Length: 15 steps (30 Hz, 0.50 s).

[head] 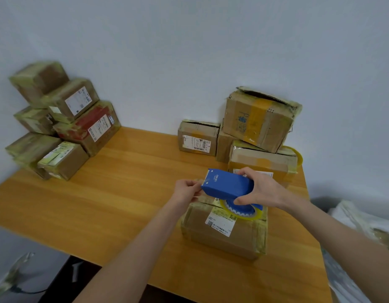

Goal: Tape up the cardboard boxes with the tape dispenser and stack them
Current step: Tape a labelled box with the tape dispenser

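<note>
Head view: a blue plastic tape dispenser (227, 186) with a yellowish tape roll (243, 212) sits over the top of a brown cardboard box (224, 235) with a white label, at 4 o'clock on the orange wooden bench (123, 193), close to its right edge. The right hand (261, 189) grips the dispenser's body; the left hand (187, 190) pinches at its left end. Taped boxes (64, 119) are stacked at 10 o'clock against the wall, and worn boxes (254, 132) crowd 2 o'clock. Bare bench spreads between them, out to the 8 o'clock edge.

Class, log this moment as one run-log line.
right hand grips tape dispenser | left hand pinches its front | box beneath, on table
</note>
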Each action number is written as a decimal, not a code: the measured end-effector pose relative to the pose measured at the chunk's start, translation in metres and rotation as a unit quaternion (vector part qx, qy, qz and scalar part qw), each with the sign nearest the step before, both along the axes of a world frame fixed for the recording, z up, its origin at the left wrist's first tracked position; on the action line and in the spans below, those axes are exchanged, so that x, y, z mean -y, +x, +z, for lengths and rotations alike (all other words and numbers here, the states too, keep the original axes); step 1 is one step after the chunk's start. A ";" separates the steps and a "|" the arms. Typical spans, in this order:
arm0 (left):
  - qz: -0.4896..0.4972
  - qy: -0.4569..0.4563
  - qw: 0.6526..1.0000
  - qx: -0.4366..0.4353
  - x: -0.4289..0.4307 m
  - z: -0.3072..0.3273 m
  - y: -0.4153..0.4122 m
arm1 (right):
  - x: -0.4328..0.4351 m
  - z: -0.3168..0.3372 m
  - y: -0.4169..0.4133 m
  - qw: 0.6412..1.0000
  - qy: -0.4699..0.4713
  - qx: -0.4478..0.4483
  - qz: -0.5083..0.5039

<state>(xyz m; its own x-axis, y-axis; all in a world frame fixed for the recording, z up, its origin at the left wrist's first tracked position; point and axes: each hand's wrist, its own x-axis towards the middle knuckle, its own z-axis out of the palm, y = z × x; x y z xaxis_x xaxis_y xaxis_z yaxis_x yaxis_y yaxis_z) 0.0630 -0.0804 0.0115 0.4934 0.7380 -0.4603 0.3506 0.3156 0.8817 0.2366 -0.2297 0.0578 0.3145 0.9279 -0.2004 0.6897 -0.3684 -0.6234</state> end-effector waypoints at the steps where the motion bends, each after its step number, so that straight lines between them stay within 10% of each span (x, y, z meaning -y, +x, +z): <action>1: -0.002 0.017 1.000 -0.008 -0.001 -0.001 -0.002 | -0.001 -0.001 -0.001 1.000 0.003 0.022 0.008; 15: 0.028 0.156 0.976 -0.147 -0.039 -0.040 -0.044 | -0.004 -0.015 0.003 0.995 -0.043 0.080 0.036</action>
<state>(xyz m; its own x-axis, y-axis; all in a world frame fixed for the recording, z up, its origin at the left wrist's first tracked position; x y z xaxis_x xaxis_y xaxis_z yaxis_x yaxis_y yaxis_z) 0.0189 -0.0414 -0.0282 0.3293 0.8865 -0.3251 0.5926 0.0740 0.8021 0.2397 -0.2252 0.0429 0.2814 0.9310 -0.2324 0.8038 -0.3610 -0.4728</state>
